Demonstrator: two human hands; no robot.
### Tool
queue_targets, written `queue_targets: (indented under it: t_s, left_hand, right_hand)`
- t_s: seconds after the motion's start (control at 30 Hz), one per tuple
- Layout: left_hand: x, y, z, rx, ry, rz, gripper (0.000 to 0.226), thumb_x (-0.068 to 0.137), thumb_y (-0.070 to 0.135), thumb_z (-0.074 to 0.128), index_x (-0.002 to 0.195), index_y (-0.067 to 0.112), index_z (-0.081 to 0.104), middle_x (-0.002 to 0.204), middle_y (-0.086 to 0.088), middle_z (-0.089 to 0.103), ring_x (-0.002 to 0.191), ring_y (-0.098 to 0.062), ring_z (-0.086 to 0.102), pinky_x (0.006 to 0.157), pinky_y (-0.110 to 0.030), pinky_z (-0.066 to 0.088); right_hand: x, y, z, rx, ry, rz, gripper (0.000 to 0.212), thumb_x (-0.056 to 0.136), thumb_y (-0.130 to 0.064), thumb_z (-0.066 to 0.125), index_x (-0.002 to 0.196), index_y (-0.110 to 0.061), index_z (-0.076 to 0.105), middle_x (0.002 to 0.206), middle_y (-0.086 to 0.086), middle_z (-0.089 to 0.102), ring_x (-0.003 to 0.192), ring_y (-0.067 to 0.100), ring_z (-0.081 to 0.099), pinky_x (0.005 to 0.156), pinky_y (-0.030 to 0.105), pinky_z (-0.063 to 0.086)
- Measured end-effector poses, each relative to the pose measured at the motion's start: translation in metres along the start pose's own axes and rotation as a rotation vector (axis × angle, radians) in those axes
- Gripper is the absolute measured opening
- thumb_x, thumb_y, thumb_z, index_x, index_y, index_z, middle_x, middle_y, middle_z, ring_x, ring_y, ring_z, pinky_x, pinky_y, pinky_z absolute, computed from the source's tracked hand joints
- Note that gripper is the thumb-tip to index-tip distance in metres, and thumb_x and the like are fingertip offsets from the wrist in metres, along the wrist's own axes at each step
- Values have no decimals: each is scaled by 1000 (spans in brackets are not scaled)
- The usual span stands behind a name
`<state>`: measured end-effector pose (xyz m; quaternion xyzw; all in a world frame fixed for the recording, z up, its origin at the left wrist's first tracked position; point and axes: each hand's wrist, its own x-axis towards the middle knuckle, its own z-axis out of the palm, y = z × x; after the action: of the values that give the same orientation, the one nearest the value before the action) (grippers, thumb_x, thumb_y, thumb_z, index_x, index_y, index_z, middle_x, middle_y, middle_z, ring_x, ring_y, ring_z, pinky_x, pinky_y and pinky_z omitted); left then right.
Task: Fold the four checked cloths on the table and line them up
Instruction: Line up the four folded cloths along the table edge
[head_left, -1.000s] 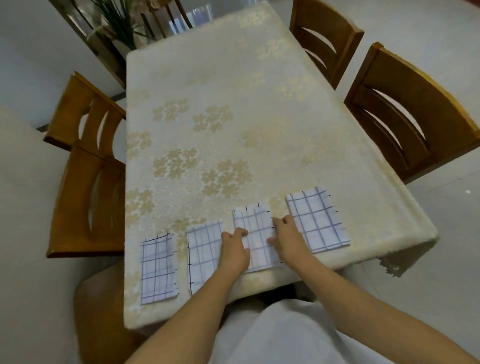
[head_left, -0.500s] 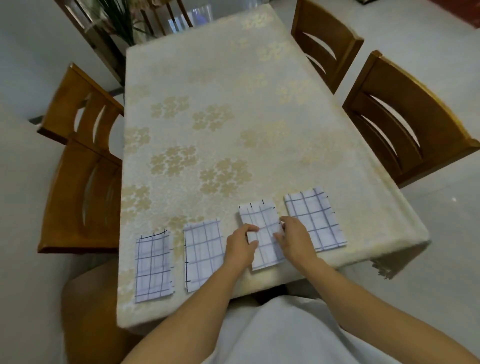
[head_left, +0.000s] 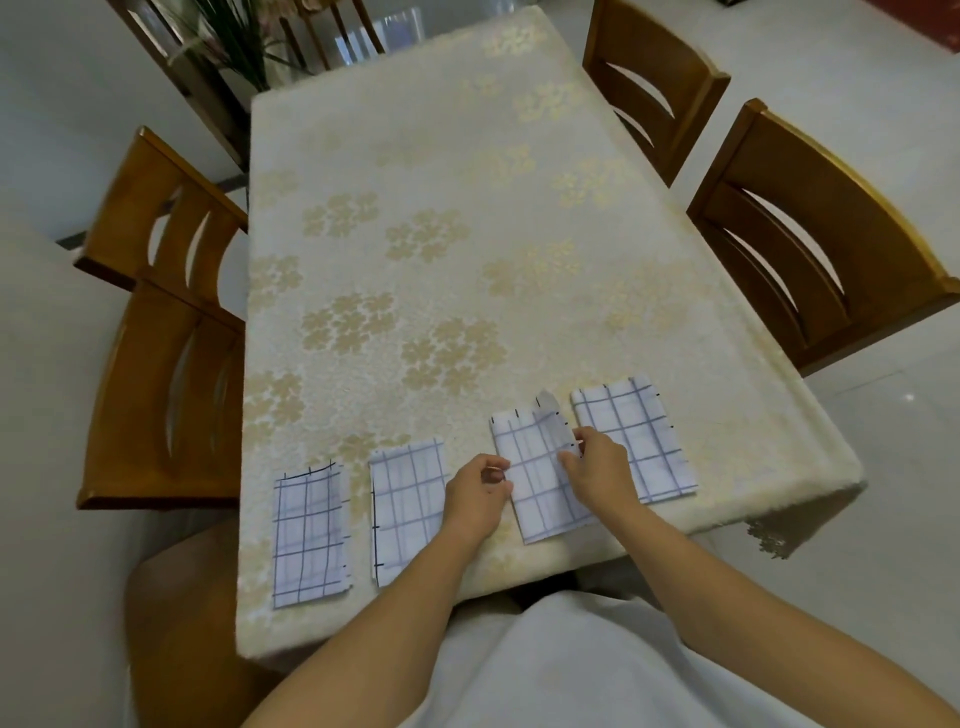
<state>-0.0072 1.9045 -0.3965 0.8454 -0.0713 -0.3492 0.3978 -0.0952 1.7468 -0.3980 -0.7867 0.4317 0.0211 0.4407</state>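
Several folded white cloths with blue checks lie in a row along the near edge of the table (head_left: 467, 156). From the left they are the first cloth (head_left: 309, 535), the second cloth (head_left: 405, 499), the third cloth (head_left: 537, 478) and the fourth cloth (head_left: 634, 436). My left hand (head_left: 475, 496) pinches the left edge of the third cloth. My right hand (head_left: 597, 467) pinches its right edge, and a top layer of that cloth is lifted and creased near the far corner. My right hand covers part of the fourth cloth's left edge.
A cream tablecloth with gold flowers covers the table. Two wooden chairs (head_left: 166, 364) stand on the left and two more chairs (head_left: 810, 249) on the right. A plant (head_left: 234, 41) stands past the far left corner. The table's near edge is close below the cloths.
Both hands went from resting flat on the third cloth to pinching its side edges. The cloth has shifted slightly and its top layer has lifted at the far right corner.
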Motion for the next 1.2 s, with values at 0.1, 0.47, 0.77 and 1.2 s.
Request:
queue_targets:
  t_s: [0.1,0.47,0.77,1.2]
  left_hand:
    - [3,3,1,60,16,-15,22,93,10,70,113,20,68,102,-2,67,86,-11,64,57,-5,45]
    - [11,11,5,113,111,-5,15,98,7,61,110,14,66,89,2,64,78,-12,61,61,-16,47]
    - [-17,-48,-57,402,424,47,37,98,18,63,133,27,58,139,4,53,125,-19,48,102,-35,45]
    - [-29,-75,-90,235,350,-134,42,102,10,53,141,27,51,133,-4,52,117,-23,55,101,-40,50]
  right_hand:
    - [-1,1,2,-128,20,-105,18,98,-21,56,103,-6,65,91,10,66,85,28,64,61,27,42]
    - [6,3,-3,-395,41,-144,14,98,-14,53,105,-6,63,100,11,63,91,26,62,72,34,52]
    - [-30,-58,75,-544,-205,-833,69,92,-35,62,150,-8,35,155,15,35,141,34,36,114,44,34]
    - [-54,-61,130,-906,-522,-901,92,97,-60,38,154,-8,-13,158,9,-24,146,27,-24,115,36,-17]
